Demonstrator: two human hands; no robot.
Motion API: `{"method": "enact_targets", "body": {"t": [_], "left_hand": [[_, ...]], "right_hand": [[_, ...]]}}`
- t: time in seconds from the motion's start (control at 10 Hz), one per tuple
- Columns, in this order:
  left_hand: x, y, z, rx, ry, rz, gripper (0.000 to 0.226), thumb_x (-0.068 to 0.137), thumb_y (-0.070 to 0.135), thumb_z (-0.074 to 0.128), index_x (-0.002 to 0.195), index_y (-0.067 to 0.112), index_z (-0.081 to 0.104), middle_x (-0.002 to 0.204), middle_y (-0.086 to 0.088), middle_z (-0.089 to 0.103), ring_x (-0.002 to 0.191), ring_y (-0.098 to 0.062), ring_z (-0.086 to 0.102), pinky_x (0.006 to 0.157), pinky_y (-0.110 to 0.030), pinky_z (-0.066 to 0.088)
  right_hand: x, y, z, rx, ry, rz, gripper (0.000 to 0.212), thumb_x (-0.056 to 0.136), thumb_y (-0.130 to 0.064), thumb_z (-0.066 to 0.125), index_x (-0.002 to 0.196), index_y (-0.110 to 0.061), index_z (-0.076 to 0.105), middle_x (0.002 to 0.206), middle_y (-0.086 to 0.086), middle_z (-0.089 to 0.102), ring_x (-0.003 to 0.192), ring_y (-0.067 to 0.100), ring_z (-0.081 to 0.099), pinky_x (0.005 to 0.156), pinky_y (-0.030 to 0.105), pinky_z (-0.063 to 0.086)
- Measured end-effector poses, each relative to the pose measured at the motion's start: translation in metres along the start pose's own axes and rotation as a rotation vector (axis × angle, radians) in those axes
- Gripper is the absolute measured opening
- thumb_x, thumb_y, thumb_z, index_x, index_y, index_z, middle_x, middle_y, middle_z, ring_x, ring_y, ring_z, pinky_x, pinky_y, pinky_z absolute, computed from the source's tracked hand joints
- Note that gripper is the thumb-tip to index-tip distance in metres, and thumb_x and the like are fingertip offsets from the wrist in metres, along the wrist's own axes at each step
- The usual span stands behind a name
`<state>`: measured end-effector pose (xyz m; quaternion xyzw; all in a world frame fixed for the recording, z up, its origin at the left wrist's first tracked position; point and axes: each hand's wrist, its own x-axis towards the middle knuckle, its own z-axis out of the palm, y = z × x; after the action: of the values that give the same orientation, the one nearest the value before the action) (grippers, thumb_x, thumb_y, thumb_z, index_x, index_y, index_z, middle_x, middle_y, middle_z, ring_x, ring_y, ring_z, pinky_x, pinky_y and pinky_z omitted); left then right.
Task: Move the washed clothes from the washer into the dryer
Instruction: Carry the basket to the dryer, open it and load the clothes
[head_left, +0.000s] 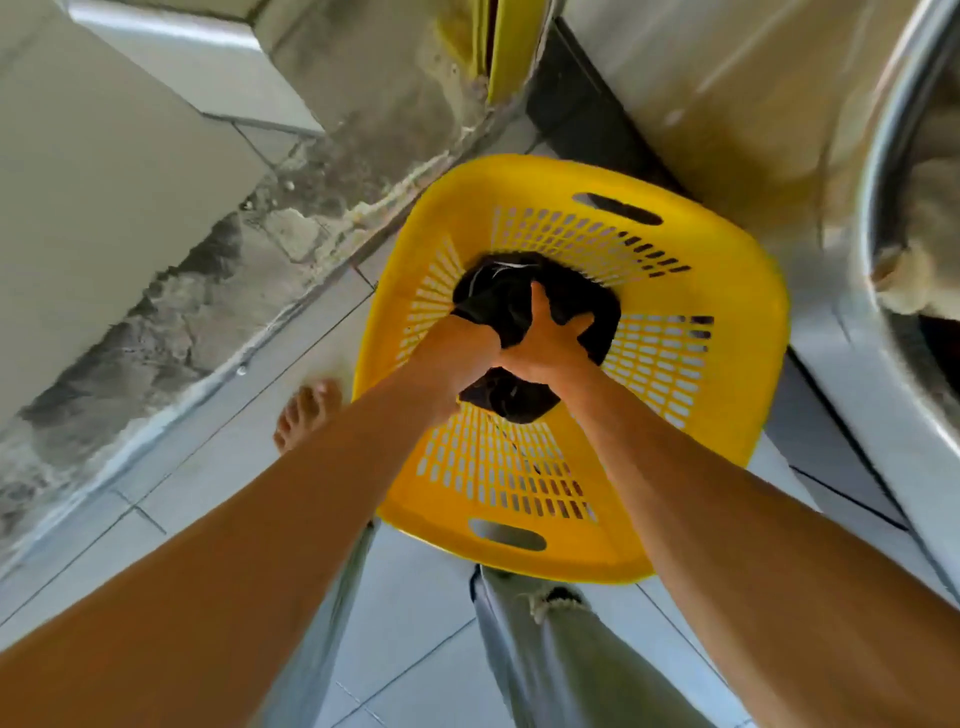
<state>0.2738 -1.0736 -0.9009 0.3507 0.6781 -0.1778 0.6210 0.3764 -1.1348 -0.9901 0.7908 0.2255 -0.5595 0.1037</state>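
Note:
A yellow slotted laundry basket (717, 291) stands on the tiled floor in front of a steel front-loading machine (727, 104). Dark clothes (498, 291) lie bunched in the basket's bottom. My left hand (457, 348) is down in the basket, its fingers buried in the dark cloth. My right hand (545, 343) lies on top of the same bundle with its fingers spread and its thumb out to the right. A light beige garment (914, 270) hangs out of the machine's round opening at the right edge.
The machine's round steel door rim (872, 171) curves along the right side. A rough concrete ledge and wall (182, 291) run diagonally at the left. My bare foot (306, 410) and my grey trouser legs (545, 649) stand on the grey tiles beside the basket.

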Motion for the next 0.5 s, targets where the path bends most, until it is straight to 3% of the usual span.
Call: {"method": "enact_targets", "body": {"t": [0.1,0.2,0.3,0.4,0.5], "left_hand": [[0.019,-0.004,0.009,-0.050,0.017,-0.017,0.030,0.096,0.009,0.044,0.070,0.023,0.042,0.071,0.007,0.041,0.059,-0.005,0.040,0.050,-0.020,0.040],[0.032,-0.013,0.017,-0.049,0.033,0.002,0.030,0.095,0.010,0.046,0.069,0.024,0.039,0.070,0.006,0.037,0.060,-0.009,0.035,0.057,-0.027,0.037],[0.030,-0.016,0.019,-0.062,0.037,-0.006,0.029,0.095,0.014,0.047,0.069,0.025,0.039,0.071,0.006,0.037,0.064,-0.012,0.038,0.068,-0.035,0.040],[0.001,-0.012,0.020,-0.156,0.050,-0.021,0.009,0.091,0.014,0.052,0.082,0.017,0.051,0.084,0.001,0.047,0.088,-0.021,0.043,0.076,-0.041,0.039],[-0.034,-0.007,0.019,-0.228,0.002,-0.034,0.042,0.088,0.031,0.061,0.126,0.020,0.050,0.114,0.001,0.047,0.104,-0.024,0.044,0.083,-0.045,0.043]], "right_hand": [[0.019,0.000,0.036,-0.091,0.087,0.018,0.119,0.075,-0.056,0.077,0.153,-0.045,-0.013,0.153,0.029,-0.036,0.143,0.060,-0.002,0.103,0.066,0.037],[0.033,0.016,0.055,-0.187,0.407,-0.070,0.100,0.077,-0.042,0.079,0.153,-0.042,0.013,0.156,0.033,-0.010,0.138,0.058,0.016,0.087,0.056,0.050],[0.036,0.030,0.037,-0.153,0.473,-0.161,0.073,0.081,-0.026,0.075,0.142,-0.035,0.036,0.154,0.029,0.012,0.127,0.053,0.039,0.080,0.046,0.050],[0.006,0.043,0.000,0.040,0.447,-0.247,0.043,0.078,-0.020,0.069,0.119,-0.024,0.054,0.126,0.019,0.051,0.100,0.039,0.058,0.068,0.034,0.042],[-0.046,0.044,-0.022,0.324,0.510,-0.271,0.032,0.074,-0.019,0.068,0.104,-0.023,0.059,0.099,0.007,0.063,0.088,0.027,0.060,0.061,0.028,0.038]]}}
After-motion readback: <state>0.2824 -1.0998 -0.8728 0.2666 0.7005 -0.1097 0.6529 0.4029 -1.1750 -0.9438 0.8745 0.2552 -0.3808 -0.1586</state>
